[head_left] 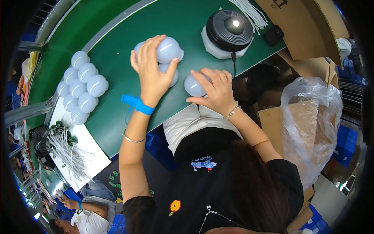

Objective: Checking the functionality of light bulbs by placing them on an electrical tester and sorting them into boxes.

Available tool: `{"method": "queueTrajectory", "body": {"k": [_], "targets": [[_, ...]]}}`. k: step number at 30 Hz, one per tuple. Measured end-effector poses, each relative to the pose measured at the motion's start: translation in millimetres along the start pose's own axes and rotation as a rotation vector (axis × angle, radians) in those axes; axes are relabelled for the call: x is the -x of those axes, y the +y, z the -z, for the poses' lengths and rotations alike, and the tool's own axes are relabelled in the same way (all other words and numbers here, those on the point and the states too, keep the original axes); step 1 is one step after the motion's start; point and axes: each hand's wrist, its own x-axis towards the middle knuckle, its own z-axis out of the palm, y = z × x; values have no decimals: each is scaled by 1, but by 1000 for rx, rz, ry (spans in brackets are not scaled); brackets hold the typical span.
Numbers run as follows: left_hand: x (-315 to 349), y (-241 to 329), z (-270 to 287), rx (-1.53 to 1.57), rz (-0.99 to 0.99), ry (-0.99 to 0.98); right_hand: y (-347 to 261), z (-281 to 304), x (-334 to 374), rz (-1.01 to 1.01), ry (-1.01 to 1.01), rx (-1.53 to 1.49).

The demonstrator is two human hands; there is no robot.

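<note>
Clasping glossy white balls (168, 48) at 11 and 1 o'clock.
Gripping a cluster with left hand (150, 72) spread wide, one with right hand (219, 89), fingers half-curled; at 3 o'clock, cardboard box (270, 126) with clear bag (311, 91), contents unclear.

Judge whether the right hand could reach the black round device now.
Probably yes: nothing but a thin cable crosses the green tabletop between the right hand and the black round device, though that hand holds a white globe.

L hand (152, 76) spread & arched, pointing fwd, R hand (219, 90) in cupped grip, angled L, slightly lower
</note>
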Motion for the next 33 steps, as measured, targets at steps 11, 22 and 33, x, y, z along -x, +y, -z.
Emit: {"method": "queueTrajectory", "body": {"k": [11,22,33], "targets": [[3,1,6,-14,8,-25,60,47,-4,-37,247,-388],[2,7,2,16,-9,-40,144,52,-75,-157,174,-477],[-4,8,-3,-98,-37,-72,174,-1,-79,336,521,-864]]}}
